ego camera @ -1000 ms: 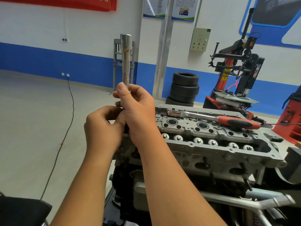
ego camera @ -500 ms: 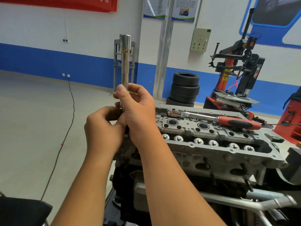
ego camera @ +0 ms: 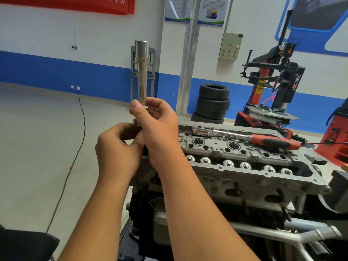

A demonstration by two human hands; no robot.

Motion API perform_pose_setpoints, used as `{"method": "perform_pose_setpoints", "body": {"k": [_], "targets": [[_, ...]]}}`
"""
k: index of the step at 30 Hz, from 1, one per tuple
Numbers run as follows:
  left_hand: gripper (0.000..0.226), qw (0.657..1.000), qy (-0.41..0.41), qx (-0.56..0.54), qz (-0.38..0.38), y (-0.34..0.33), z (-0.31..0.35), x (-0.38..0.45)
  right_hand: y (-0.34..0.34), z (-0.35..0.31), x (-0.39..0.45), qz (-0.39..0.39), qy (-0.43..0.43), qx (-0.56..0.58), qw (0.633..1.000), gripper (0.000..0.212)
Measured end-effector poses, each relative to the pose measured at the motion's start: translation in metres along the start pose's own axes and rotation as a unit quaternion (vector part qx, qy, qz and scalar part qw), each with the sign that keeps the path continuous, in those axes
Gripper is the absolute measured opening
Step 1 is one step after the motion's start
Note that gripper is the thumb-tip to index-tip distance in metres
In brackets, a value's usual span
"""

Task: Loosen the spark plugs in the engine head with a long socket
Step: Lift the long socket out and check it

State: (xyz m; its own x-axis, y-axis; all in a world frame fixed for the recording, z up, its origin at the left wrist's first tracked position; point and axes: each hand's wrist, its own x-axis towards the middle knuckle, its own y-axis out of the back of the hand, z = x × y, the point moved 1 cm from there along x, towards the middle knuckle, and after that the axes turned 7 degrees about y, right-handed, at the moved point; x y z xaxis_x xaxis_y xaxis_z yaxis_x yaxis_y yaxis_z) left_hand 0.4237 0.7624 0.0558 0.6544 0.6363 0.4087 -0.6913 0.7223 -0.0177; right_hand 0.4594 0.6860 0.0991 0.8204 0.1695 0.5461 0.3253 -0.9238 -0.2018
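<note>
Head view: nearest, two forearms are raised before the engine head (ego camera: 235,166); the left hand (ego camera: 116,149) is curled, its fingertips pinched at the lower end of the long socket (ego camera: 142,72); the right hand (ego camera: 158,129) is wrapped round the shaft above, thumb and fingers clamped; the socket is held upright, wide end up; beyond, a red-handled ratchet (ego camera: 244,137) is laid on the head; farther off, stacked tyres (ego camera: 211,104) are seen.

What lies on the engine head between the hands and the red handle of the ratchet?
In the head view, the ratchet's own steel shaft lies there on the engine head, above two open round holes, right of the right hand.
</note>
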Motion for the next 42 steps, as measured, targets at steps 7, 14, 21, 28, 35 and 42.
{"method": "perform_pose_setpoints", "body": {"k": [7, 14, 21, 28, 35, 42], "targets": [[0.025, 0.998, -0.020, -0.021, -0.047, 0.0004, 0.0018, -0.0016, 0.0013, 0.0006, 0.0017, 0.010, 0.001, -0.002, 1.000, 0.006], [0.012, 1.000, -0.006, -0.018, -0.003, 0.0000, -0.0002, -0.0006, 0.0000, 0.0007, 0.0012, 0.003, -0.005, 0.009, 1.000, 0.013], [0.023, 0.998, -0.010, -0.021, -0.051, 0.0002, 0.0012, -0.0006, 0.0014, 0.0006, 0.0018, -0.004, 0.006, -0.013, 1.000, 0.004], [0.016, 0.999, 0.008, -0.023, -0.022, 0.0006, -0.0003, 0.0003, 0.0003, 0.0006, 0.0011, 0.000, -0.007, 0.009, 1.000, 0.015], [0.014, 1.000, -0.001, -0.016, -0.024, 0.0004, -0.0002, -0.0008, 0.0017, 0.0006, 0.0017, 0.000, 0.000, -0.002, 1.000, 0.007], [0.014, 1.000, 0.005, -0.010, -0.024, 0.0007, 0.0005, 0.0008, 0.0006, 0.0005, 0.0010, -0.002, -0.012, 0.006, 1.000, 0.015]]}}
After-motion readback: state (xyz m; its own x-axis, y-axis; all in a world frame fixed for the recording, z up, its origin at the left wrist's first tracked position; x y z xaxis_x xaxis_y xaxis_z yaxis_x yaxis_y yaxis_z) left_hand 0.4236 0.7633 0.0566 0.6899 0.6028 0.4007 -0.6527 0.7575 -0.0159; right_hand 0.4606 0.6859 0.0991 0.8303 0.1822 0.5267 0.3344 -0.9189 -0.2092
